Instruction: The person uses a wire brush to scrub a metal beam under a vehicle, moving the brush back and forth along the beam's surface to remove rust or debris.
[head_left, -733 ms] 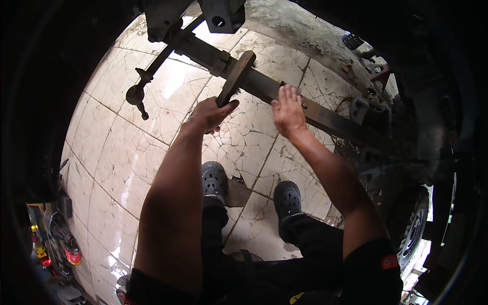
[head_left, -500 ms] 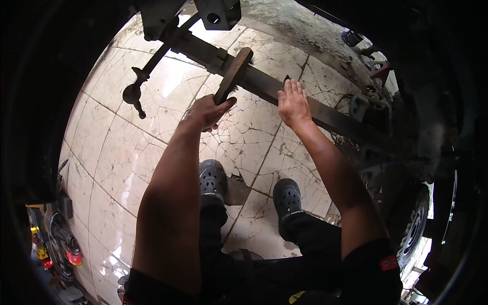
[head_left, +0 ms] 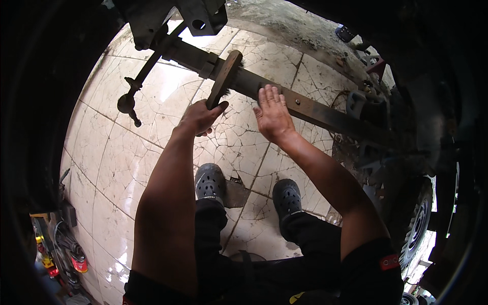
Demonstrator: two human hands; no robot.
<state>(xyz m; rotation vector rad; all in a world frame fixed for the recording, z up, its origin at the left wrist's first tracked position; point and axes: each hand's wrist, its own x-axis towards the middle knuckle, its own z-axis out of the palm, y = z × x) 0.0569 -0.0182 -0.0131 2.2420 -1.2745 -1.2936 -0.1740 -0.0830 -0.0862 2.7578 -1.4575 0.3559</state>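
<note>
A long dark metal beam (head_left: pixel 317 112) runs slantwise from the upper left to the right, with a small bolt or hole on its top face. My left hand (head_left: pixel 199 118) is closed round the lower end of a wooden-backed brush (head_left: pixel 226 76), whose dark bristles touch the beam near a collar (head_left: pixel 207 66). My right hand (head_left: pixel 275 116) lies flat with fingers stretched out, its fingertips on the beam to the right of the brush. A dark patch shows at those fingertips; whether it is a separate piece I cannot tell.
A rod with a ball-shaped joint (head_left: pixel 126 103) hangs left of the beam. Brackets (head_left: pixel 203 23) stand at the top. Cracked tiles (head_left: pixel 122 152) cover the floor under my grey clogs (head_left: pixel 210 182). A tyre (head_left: pixel 418 223) is at right; tools and a red can (head_left: pixel 80 264) lie lower left.
My right hand has slid left along the beam, uncovering the bolt or hole. The brush and my left hand sit slightly further left in view, as the whole view shifted a little.
</note>
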